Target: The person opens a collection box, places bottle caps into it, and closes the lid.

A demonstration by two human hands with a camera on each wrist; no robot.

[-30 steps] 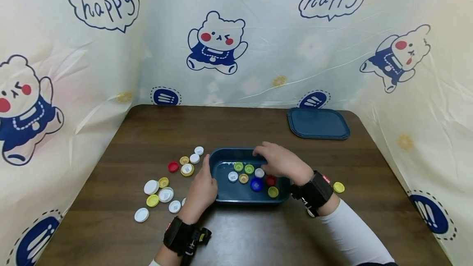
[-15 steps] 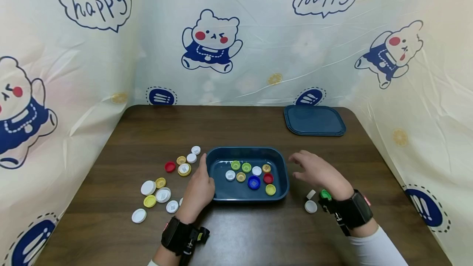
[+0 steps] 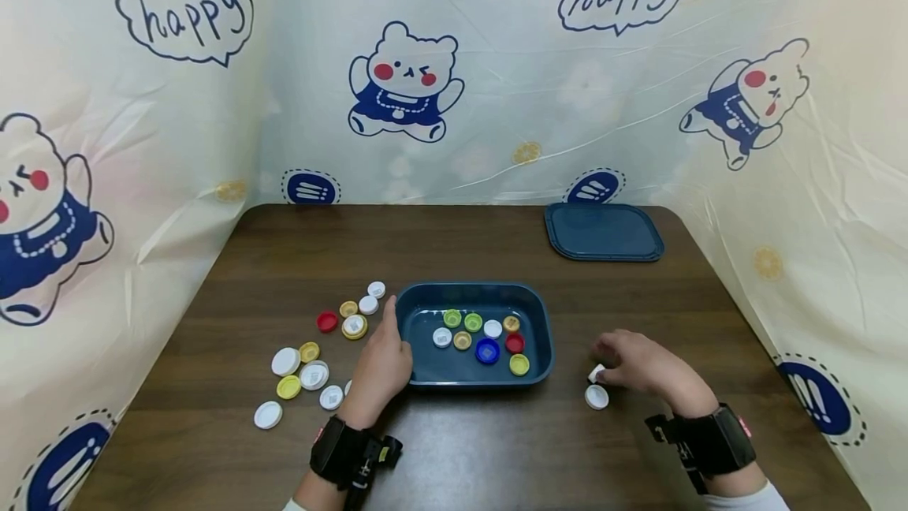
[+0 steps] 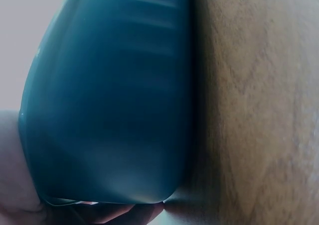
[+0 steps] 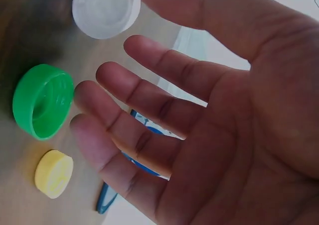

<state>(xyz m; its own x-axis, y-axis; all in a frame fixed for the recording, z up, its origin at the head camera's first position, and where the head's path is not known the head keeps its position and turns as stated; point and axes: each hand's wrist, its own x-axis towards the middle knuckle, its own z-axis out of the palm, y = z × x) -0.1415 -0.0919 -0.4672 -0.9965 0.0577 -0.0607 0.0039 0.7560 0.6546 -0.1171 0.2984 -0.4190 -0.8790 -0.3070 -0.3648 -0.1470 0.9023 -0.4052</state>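
Note:
My left hand point(image 3: 383, 365) holds the left end of a dark blue tray point(image 3: 545, 337), its thumb at the rim and fingers along the outer wall. The left wrist view shows the tray's side wall point(image 4: 109, 100) close up. Inside the tray lie several bottle caps, among them a blue cap point(image 3: 487, 351) and a red cap point(image 3: 515, 343). My right hand point(image 3: 649, 369) hovers right of the tray, fingers spread and slightly bent. Its thumb tip is beside a white cap point(image 5: 102, 11); contact is unclear. A green cap point(image 5: 42, 103) and a yellow cap point(image 5: 54, 174) lie by its fingertips, hidden in the head view.
Left of the tray, several loose caps lie scattered, including a red one point(image 3: 327, 322) and a large white one point(image 3: 267, 415). A flat blue tray or lid point(image 3: 604, 232) rests at the table's back right. Printed cloth point(image 3: 496, 46) hangs around the table.
My right hand has left the tray and moved right, down to the loose caps. A tan cap now shows in the tray's right part. My left hand stays at the tray.

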